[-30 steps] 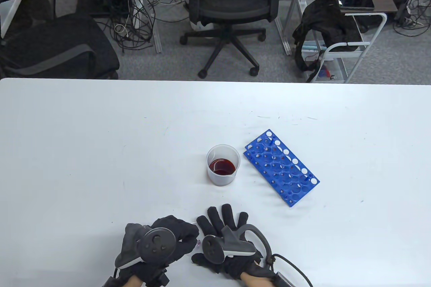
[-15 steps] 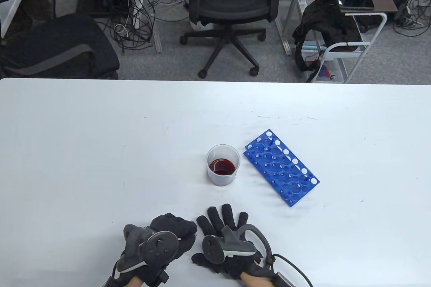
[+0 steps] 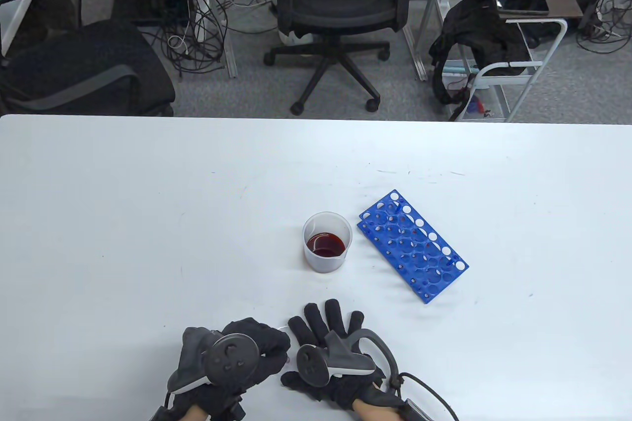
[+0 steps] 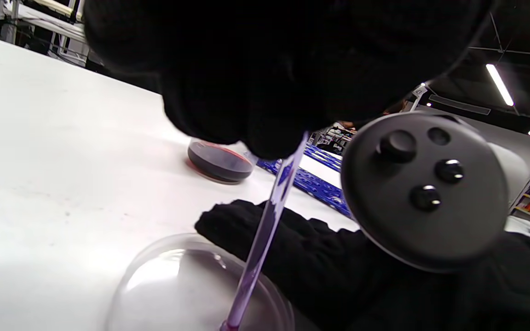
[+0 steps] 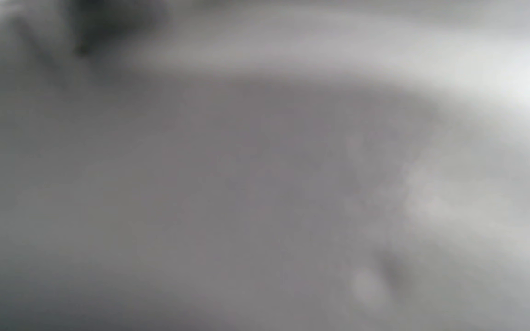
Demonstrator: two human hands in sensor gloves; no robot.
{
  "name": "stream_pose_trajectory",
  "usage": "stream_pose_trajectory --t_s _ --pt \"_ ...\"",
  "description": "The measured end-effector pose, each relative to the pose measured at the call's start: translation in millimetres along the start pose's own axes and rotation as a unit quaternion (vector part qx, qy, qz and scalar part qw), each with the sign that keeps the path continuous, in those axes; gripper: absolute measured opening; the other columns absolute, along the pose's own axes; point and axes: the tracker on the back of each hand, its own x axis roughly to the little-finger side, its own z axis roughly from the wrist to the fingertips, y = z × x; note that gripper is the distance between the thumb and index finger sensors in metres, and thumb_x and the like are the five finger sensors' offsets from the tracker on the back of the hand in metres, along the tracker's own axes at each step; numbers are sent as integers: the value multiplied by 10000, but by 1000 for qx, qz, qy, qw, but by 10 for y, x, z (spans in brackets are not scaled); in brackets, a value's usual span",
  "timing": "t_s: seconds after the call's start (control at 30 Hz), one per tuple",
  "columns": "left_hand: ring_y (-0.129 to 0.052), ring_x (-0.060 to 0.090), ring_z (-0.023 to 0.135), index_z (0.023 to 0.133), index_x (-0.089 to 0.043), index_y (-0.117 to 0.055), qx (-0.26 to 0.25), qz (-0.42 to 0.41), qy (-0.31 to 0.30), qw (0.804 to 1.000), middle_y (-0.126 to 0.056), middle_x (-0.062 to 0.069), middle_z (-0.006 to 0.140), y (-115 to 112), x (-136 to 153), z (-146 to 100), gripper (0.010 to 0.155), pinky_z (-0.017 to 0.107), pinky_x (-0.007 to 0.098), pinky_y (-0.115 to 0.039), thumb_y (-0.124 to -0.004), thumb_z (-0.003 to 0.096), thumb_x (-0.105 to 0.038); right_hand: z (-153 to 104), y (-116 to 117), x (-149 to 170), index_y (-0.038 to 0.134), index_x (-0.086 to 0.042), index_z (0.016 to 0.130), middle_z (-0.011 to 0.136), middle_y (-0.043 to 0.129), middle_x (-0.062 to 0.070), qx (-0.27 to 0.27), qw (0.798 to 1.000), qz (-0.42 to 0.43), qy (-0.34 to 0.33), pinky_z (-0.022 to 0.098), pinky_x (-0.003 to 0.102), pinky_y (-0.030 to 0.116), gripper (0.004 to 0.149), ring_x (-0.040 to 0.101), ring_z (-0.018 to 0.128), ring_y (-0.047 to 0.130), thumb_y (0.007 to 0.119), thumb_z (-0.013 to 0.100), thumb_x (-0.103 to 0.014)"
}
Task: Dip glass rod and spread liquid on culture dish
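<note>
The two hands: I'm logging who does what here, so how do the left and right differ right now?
The left hand grips the glass rod, fingers curled, tip down in the culture dish; the right hand lies flat on the table, fingers spread, holding nothing. Both wear black gloves with trackers.

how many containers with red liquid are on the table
1: the beaker near the table's middle, just left of the blue rack. The culture dish under the left hand, touched by the glass rod, looks clear; more may be hidden.
</note>
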Motion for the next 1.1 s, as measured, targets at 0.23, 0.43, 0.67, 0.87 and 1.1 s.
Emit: stream_pose_trajectory --t_s 0.23,0.43,0.67,0.87,1.1 --pt "-1090 268 569 746 -277 -966 -19 -1 -1 1000 -1075 -34 681 -32 -17 1 351 446 367 -935 -941 452 -466 0 0 0 -228 -78 1056 1097 -191 296 0 1000 0 0 555 882 117 999 650 936 -118 288 554 -772" --pt "-1091 268 561 748 -274 -966 -31 13 9 999 -1077 -27 678 -20 -16 -7 352 442 367 -935 -942 452 -464 0 0 0 -228 -76 1055 1096 -190 297 0 1000 0 0 554 882 117 1000 652 934 -119 288 555 -771" --pt "-1090 268 559 748 -275 -966 -36 24 18 999 -1076 -27 679 6 5 -3 351 443 367 -934 -943 451 -462 0 0 0 -231 -73 1053 1095 -194 298 0 1000 0 0 553 883 115 1001 651 934 -120 286 555 -770" --pt "-1084 273 562 749 -275 -967 -57 12 23 998 -1072 -27 683 244 33 -21 347 451 371 -930 -940 458 -461 0 0 0 -234 -70 1051 1093 -196 300 0 1000 0 0 552 883 112 1002 653 932 -124 284 555 -770" --pt "-1078 279 574 752 -275 -964 -155 -10 6 988 -1067 -25 690 903 -82 137 347 464 377 -926 -940 460 -461 0 0 0 -238 -68 1049 1091 -201 300 0 1000 0 0 551 883 110 1003 653 929 -126 282 555 -769"
